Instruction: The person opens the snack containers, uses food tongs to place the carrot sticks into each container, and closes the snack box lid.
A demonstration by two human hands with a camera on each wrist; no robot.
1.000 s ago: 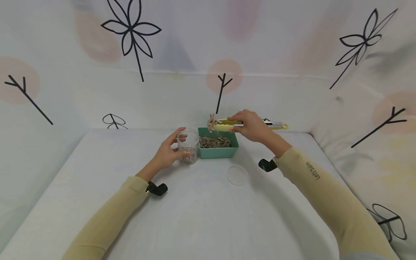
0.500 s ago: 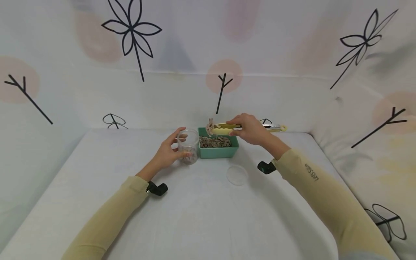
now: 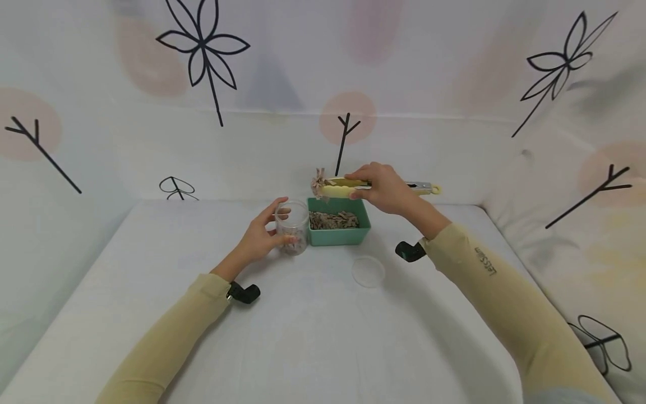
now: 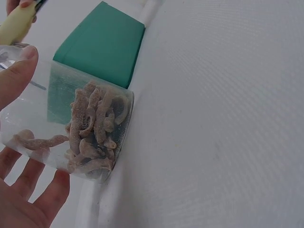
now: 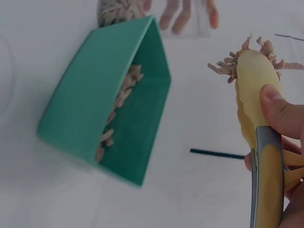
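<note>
My left hand (image 3: 259, 235) holds a clear jar (image 3: 292, 216) upright, its thumb and fingers around the wall. Several brownish, twisted dried strips (image 4: 97, 123) lie in the jar's bottom in the left wrist view. My right hand (image 3: 381, 188) grips yellow-tipped tongs (image 3: 335, 191) with metal arms. Between the tong tips is a clump of the same strips (image 5: 230, 64), held above the jar and the green bin. That green bin (image 3: 339, 238) stands against the jar's right side, with more strips (image 3: 334, 220) inside.
A round clear lid (image 3: 368, 272) lies on the white table (image 3: 303, 336) in front of the green bin. Behind the table rises a patterned cloth backdrop (image 3: 272, 151). A dark wrist camera (image 3: 244, 293) sticks out beside the left sleeve.
My right hand dipped slightly, then rose and shifted left with the tongs and clump, toward the jar. The left hand and jar have stayed put.
</note>
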